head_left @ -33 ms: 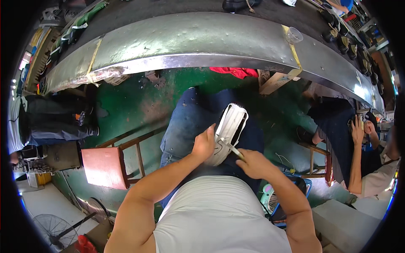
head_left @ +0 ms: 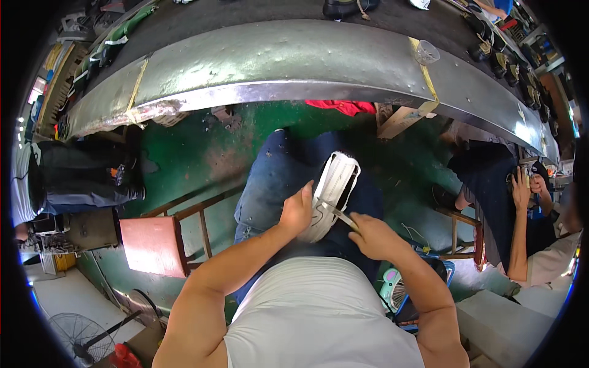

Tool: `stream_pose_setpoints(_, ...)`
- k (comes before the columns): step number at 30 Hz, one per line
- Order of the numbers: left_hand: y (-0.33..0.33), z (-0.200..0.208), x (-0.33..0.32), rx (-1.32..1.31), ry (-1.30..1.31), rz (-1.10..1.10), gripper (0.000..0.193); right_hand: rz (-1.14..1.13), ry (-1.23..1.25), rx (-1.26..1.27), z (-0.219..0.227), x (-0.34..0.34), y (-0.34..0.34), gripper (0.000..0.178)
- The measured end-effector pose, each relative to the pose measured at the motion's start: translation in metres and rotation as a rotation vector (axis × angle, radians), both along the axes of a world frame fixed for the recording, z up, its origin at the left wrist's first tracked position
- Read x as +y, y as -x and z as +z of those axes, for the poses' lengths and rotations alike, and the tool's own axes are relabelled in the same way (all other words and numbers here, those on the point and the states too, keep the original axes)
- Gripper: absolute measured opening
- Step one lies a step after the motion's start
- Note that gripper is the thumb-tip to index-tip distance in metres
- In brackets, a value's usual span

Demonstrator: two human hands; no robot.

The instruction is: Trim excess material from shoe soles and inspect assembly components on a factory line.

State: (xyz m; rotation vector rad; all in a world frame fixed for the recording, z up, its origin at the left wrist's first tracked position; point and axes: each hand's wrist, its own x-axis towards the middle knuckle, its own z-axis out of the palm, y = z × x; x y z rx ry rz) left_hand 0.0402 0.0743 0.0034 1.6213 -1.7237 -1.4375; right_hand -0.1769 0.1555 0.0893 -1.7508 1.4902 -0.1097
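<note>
A white shoe (head_left: 336, 184) rests tilted across my thighs, its dark opening toward the right. My left hand (head_left: 297, 211) is closed on the shoe's left side, with the thumb pointing up along it. In my right hand (head_left: 375, 237) is a slim, light-grey hand tool (head_left: 338, 215) with a straight shaft. The tool's far end touches or lies just over the shoe, near a dark curved line on the white surface. Its exact kind is too small to tell.
A metal-edged workbench (head_left: 264, 61) curves across the front, with a clear plastic cup (head_left: 427, 53) and black shoes (head_left: 342, 7) on it. A pink-topped stool (head_left: 152, 244) stands left. A co-worker (head_left: 521, 196) sits at the right. A green fan (head_left: 392, 285) is beside my right elbow.
My right hand and the tool have shifted slightly to the right. The shoe and my left hand stay almost in place.
</note>
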Motion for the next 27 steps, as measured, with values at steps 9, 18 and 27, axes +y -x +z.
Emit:
stream_pose_setpoints(9,0.0,0.019,-0.012,-0.207,0.335,-0.549,0.058,-0.217,0.123,0.095,-0.019,-0.012,0.019,0.026)
stream_pose_setpoints(18,0.022,0.088,-0.031,-0.525,0.124,-0.85,0.064,-0.232,0.161,0.033,-0.043,-0.034,0.016,0.032)
stream_pose_setpoints(27,-0.031,0.038,0.012,-0.117,-0.129,-0.438,0.109,-0.514,0.067,-0.426,-0.073,0.03,0.02,0.032)
